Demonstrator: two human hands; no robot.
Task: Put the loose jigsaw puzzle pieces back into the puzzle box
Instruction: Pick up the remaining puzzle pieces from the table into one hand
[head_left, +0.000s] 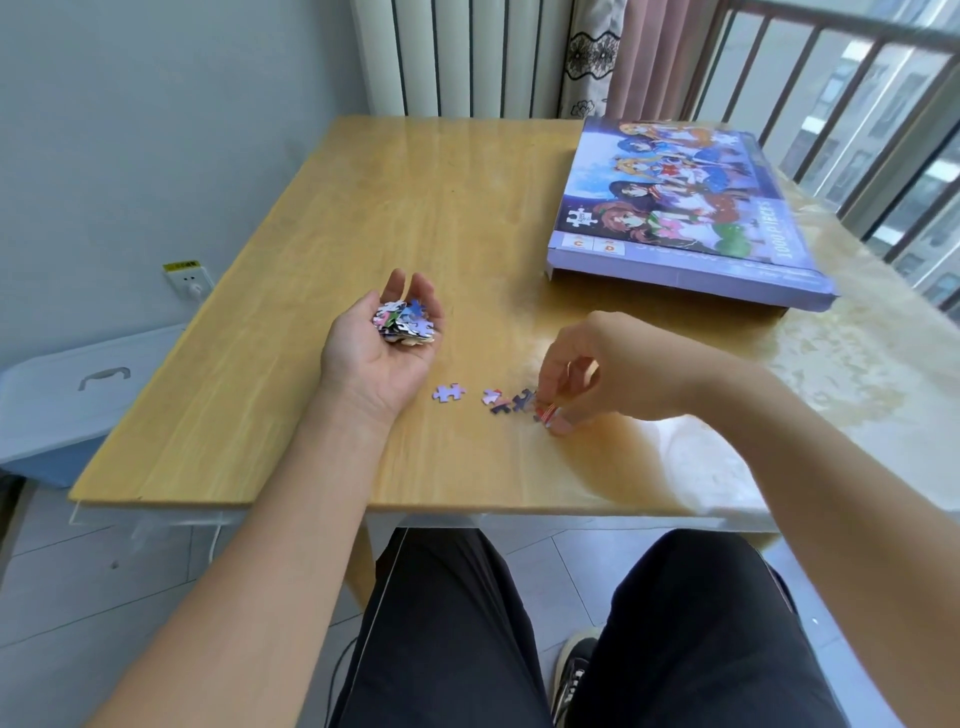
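While the left hand (387, 338) lies palm up on the wooden table (363, 208), fingers cupped around a heap of puzzle pieces (404, 322), the right hand (597, 374) pinches a red-striped piece (546, 414) against the tabletop. Three loose pieces (485, 397) lie between the hands. Well apart, the puzzle box (685, 208) sits at the far right, its printed face up.
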